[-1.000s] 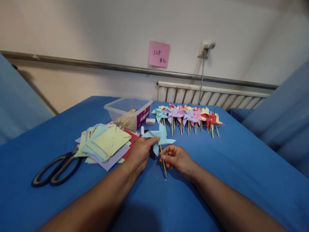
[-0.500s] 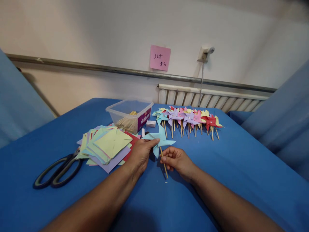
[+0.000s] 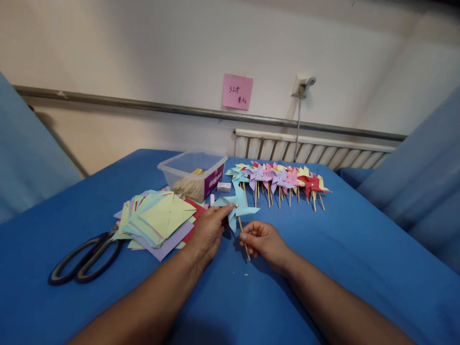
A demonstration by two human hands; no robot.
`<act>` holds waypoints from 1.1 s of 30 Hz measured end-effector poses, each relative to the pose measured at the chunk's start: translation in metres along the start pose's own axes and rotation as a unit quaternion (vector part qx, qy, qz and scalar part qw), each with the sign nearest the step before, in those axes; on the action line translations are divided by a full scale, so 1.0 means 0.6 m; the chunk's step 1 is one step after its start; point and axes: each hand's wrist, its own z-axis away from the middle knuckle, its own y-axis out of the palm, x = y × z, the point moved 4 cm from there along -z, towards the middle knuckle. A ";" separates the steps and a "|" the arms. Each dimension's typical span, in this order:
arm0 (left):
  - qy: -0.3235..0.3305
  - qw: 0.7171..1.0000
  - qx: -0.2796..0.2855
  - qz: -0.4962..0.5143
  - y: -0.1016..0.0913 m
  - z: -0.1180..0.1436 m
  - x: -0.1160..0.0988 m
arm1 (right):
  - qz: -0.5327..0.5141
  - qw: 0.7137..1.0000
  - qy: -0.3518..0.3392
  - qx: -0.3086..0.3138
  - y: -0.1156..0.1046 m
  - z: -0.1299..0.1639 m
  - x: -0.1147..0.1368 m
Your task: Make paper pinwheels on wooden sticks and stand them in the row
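In the head view, your left hand (image 3: 211, 227) has drawn its thumb back, so the pin (image 3: 236, 206) at the centre of the light blue pinwheel (image 3: 246, 211) now shows; it looks fastened to its stick (image 3: 240, 225). That hand pinches the paper, your right hand (image 3: 264, 242) grips the stick lower down, and the pinwheel sits between both above the blue table (image 3: 345, 268). Scissors (image 3: 88, 261) lie left, beside a paper stack (image 3: 167, 215); beyond are a tub (image 3: 214, 179) and more pinwheels (image 3: 280, 178). Behind, 1 pink note (image 3: 237, 91) is on the wall (image 3: 161, 57), above a radiator (image 3: 272, 147).
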 end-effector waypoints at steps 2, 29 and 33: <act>0.000 1.000 0.012 0.004 -0.001 -0.001 0.002 | -0.010 1.000 -0.012 -0.009 -0.002 -0.001 0.001; -0.034 0.997 0.062 0.010 0.003 0.004 0.010 | -0.011 0.999 -0.044 -0.016 0.002 0.001 0.014; -0.030 0.998 0.054 0.009 0.001 0.003 0.011 | -0.010 0.999 -0.043 -0.018 0.003 0.001 0.012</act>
